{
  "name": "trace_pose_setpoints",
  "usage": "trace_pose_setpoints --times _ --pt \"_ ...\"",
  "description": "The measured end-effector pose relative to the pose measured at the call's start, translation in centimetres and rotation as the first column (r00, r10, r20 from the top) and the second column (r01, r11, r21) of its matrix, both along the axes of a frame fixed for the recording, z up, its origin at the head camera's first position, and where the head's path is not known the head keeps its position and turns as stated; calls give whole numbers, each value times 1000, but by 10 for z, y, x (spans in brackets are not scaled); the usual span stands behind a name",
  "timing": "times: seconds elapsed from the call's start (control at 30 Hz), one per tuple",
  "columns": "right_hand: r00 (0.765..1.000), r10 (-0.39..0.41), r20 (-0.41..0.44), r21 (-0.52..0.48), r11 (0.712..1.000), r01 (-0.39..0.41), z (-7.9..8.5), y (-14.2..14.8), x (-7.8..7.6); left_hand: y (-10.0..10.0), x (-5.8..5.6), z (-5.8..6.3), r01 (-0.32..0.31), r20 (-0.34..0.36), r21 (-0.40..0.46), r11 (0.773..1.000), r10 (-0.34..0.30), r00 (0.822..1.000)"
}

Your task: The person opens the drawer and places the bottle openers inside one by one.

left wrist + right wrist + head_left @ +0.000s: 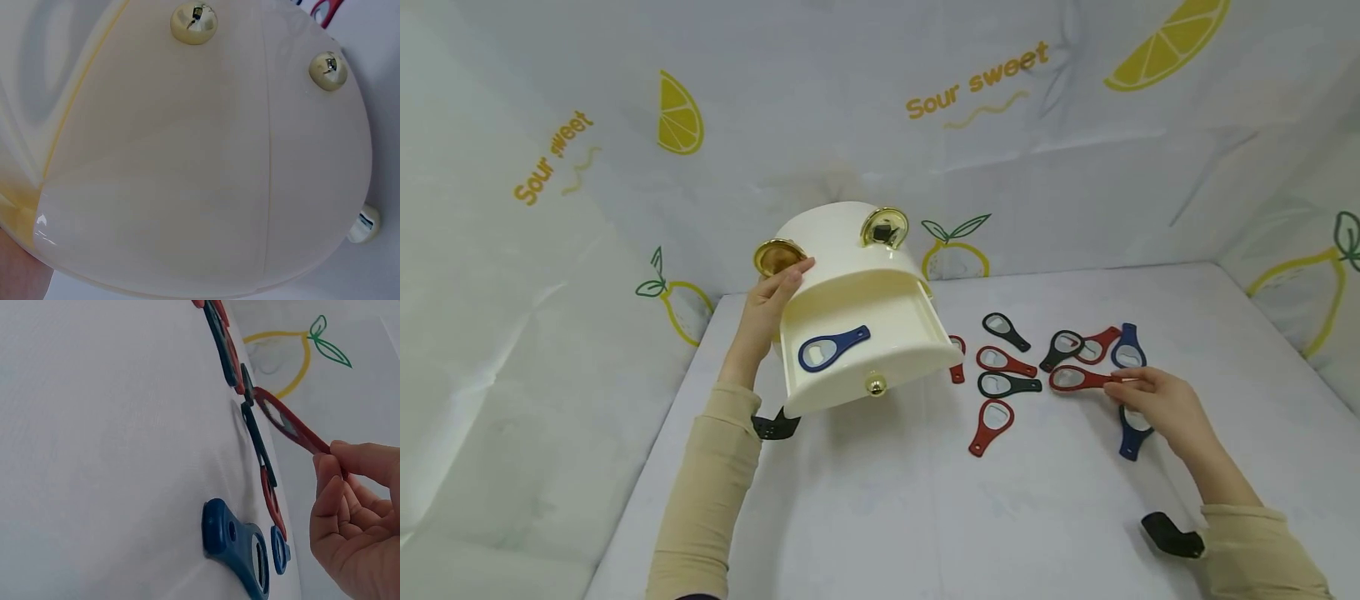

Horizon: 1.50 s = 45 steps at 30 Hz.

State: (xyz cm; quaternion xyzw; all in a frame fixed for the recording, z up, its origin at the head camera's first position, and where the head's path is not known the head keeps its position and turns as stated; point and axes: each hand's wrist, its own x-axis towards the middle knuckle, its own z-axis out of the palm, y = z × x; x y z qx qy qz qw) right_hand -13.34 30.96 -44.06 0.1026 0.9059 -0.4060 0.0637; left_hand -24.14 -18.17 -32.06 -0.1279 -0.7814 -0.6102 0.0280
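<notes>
My left hand (767, 304) grips the left side of a white drawer box (850, 237), its fingers by one of two gold ear-like discs (883, 227). The box is tilted up off the table with its drawer (940, 354) pulled out. A blue bottle opener (832, 348) lies in the drawer. The left wrist view shows the box's pale underside (162, 150) with gold ball feet (194, 23); the left thumb is hidden. My right hand (1165, 408) pinches the handle of a red bottle opener (294, 425) between thumb and fingers, its round end raised above the others.
Several red, black and blue bottle openers lie on the white table right of the box, among them a red one (991, 427), a black one (1009, 384) and a blue one (234, 544) under the right hand. A lemon-print cloth wall (820, 108) stands behind.
</notes>
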Motion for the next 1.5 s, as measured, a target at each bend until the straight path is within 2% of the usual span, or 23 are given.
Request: trace_pose_setpoints --times 0.1,0.27,0.4,0.53,0.67,0.77,0.9,1.07,1.17,1.5 --pt "999 -28 -24 -85 996 26 0 3 0 0 0 -1 2 -1 4 1000 -2 1000" --pt "991 -69 -117 -183 982 47 2 6 0 0 0 -1 7 1 7 1000 -7 1000" --pt "979 -113 -168 -290 955 60 9 3 0 0 0 -1 7 5 3 1000 -7 1000" --pt "971 -108 -215 -391 920 16 22 -4 1 1 0 0 6 5 2 1000 -6 1000" --pt "960 -136 -245 -541 841 -19 37 -15 1 1 0 0 9 -1 -2 1000 -9 1000" --pt "951 -155 -266 -653 755 -59 46 -23 0 0 0 0 12 -2 -3 1000 -12 1000" --pt "943 -156 -294 -718 688 -110 57 -35 -2 0 0 1 13 0 1 1000 -13 1000" --pt "924 -138 -356 -754 627 -197 73 -55 -7 0 1 0 7 7 1 1000 -7 1000" --pt "909 -116 -401 -781 562 -273 81 -69 -11 -1 1 0 5 11 3 1000 -5 1000" --pt "886 -89 -455 -768 543 -340 101 -110 -24 -1 0 0 10 7 2 1000 -10 1000"
